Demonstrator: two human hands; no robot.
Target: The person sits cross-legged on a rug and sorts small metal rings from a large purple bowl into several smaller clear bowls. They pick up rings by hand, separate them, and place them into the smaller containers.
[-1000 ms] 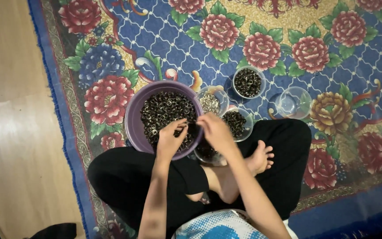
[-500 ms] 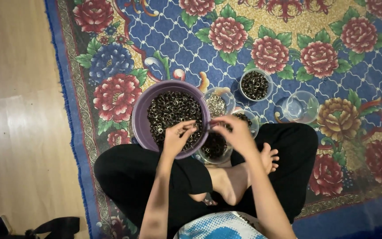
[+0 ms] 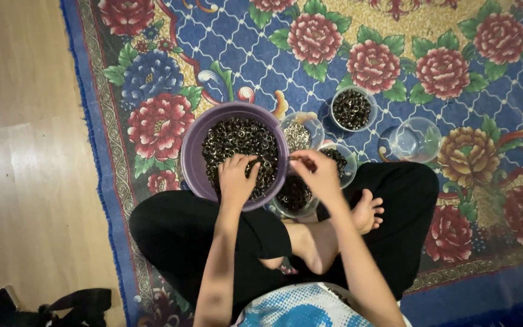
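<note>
Since the frame before, your right hand [image 3: 317, 175] is sitting a little lower and closer to your body, and your left hand [image 3: 237, 180] is resting more on the near side of the purple bowl [image 3: 192, 158], while the bowls are staying in their places.

You are sitting with crossed legs on the flowered carpet [image 3: 261, 54], and the purple bowl is standing on it just in front of your left knee. It is filled with small dark rings [image 3: 237, 136]. Your left hand is lying on these rings with the fingers curled down into them; the grip is narrow, but I cannot tell if it is holding any ring.

Your right hand is hovering just beside the right rim of the purple bowl, above a clear cup [image 3: 295, 197] that is also holding dark rings. The thumb and the fingers are pinched together in a narrow grip; what is between them is too small to see.

Three more clear cups are standing near: one with paler rings [image 3: 301, 134] touching the purple bowl, one with dark rings [image 3: 340, 158] partly behind your right hand, and a further one with dark rings [image 3: 352, 109]. An empty clear cup [image 3: 417, 139] is standing well apart to the right. Your bare foot [image 3: 367, 212] is resting beside your right forearm.
</note>
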